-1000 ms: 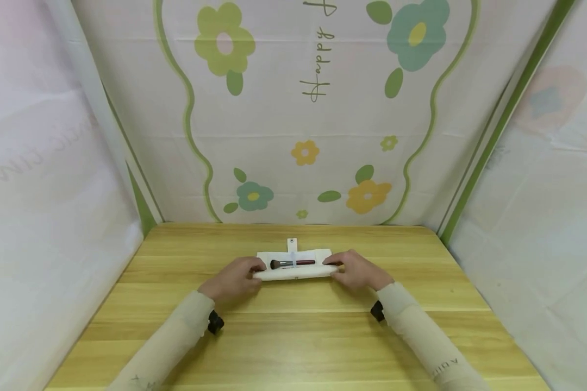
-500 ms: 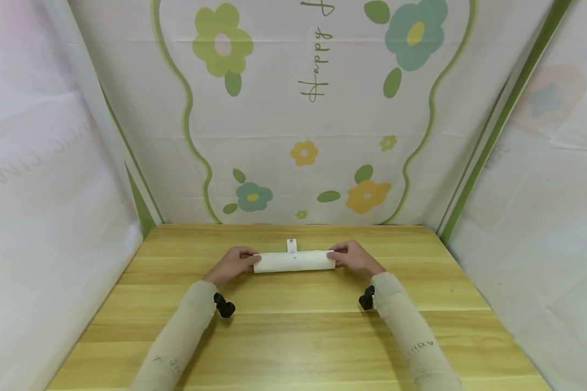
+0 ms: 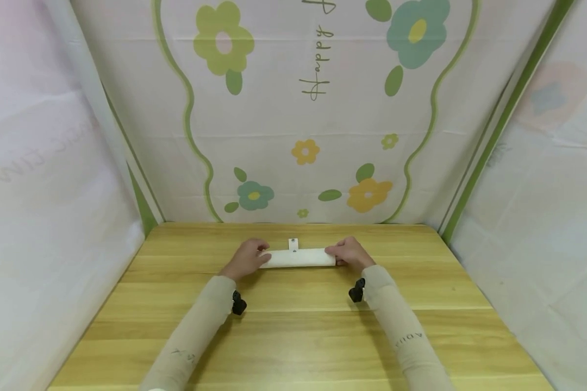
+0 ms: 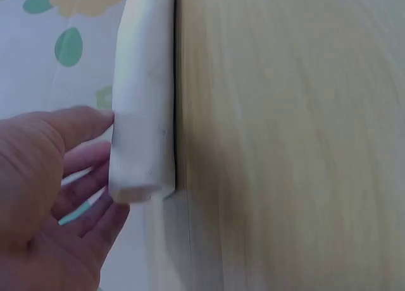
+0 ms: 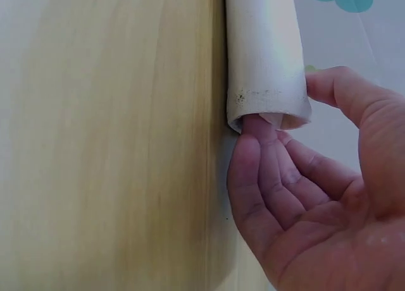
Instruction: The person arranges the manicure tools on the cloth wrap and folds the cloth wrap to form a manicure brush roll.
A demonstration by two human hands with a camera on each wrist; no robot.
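A white brush roll (image 3: 298, 258), rolled into a tube, lies crosswise near the table's back edge. Its snap strap (image 3: 293, 245) sticks out from the far side. At the left end, my left hand (image 3: 247, 257) holds the roll loosely, thumb against its side and fingers curved around the end. My right hand (image 3: 350, 253) grips the other end; in the right wrist view its thumb rests on the outside and a fingertip reaches into the roll's open end (image 5: 269, 120). The makeup brush seen earlier is hidden inside.
The wooden table (image 3: 293, 336) spreads out in front of the roll. A floral cloth wall (image 3: 269, 119) stands right behind the table, with more cloth on both sides. Small black cameras (image 3: 238, 303) sit at both wrists.
The roll's front edge has been turned away from me over the brush, covering it, and the tube has become narrower. Both hands have moved slightly farther back; the left has shifted right.
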